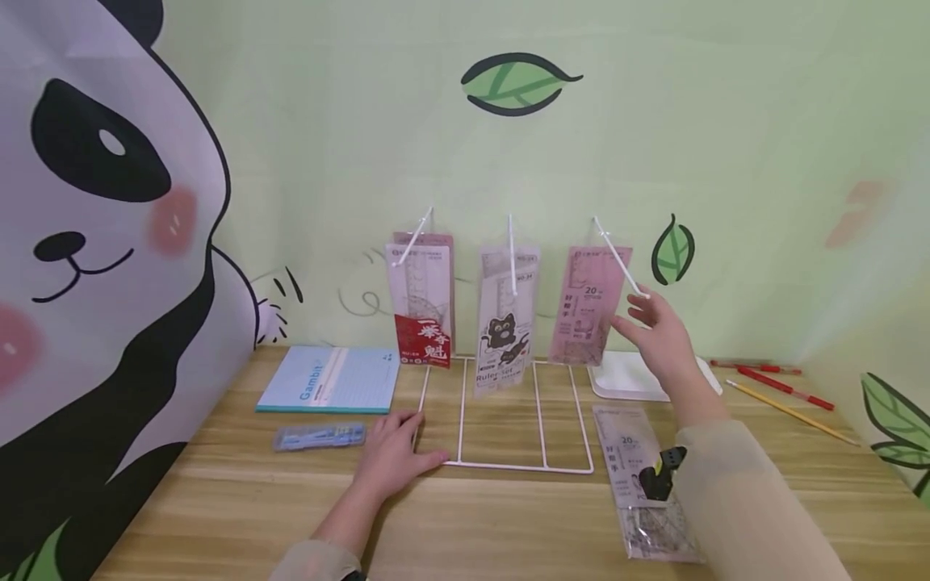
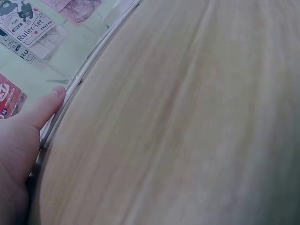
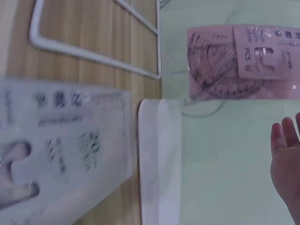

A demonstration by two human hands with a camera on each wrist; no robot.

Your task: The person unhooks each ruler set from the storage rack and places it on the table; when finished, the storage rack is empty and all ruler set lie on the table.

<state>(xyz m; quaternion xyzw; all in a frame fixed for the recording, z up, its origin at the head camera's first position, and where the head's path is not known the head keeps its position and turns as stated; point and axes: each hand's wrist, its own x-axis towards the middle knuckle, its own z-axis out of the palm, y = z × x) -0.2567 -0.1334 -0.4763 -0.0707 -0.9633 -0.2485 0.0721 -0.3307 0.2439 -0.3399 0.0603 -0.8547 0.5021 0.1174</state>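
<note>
My left hand [image 1: 395, 454] rests on the front left corner of a white wire rack [image 1: 519, 466], its thumb lying straight on the front bar in the left wrist view. My right hand [image 1: 657, 331] is raised at the tip of the right hook [image 1: 617, 257], holding nothing, fingers extended. A pink ruler set pack [image 1: 590, 307] hangs from that hook, close to the thumb. On the middle hook hang ruler set packs with a black cat print [image 1: 506, 323]. The left hook carries packs, the front one with a red lower band [image 1: 423, 339].
Another ruler set pack [image 1: 632, 452] lies flat under my right forearm. Behind it sits a white tray [image 1: 625, 376]. Red pens [image 1: 785, 387] and a yellow pencil [image 1: 792, 412] lie at the right. A blue notebook [image 1: 327, 379] and a blue pen case [image 1: 320, 436] lie at the left.
</note>
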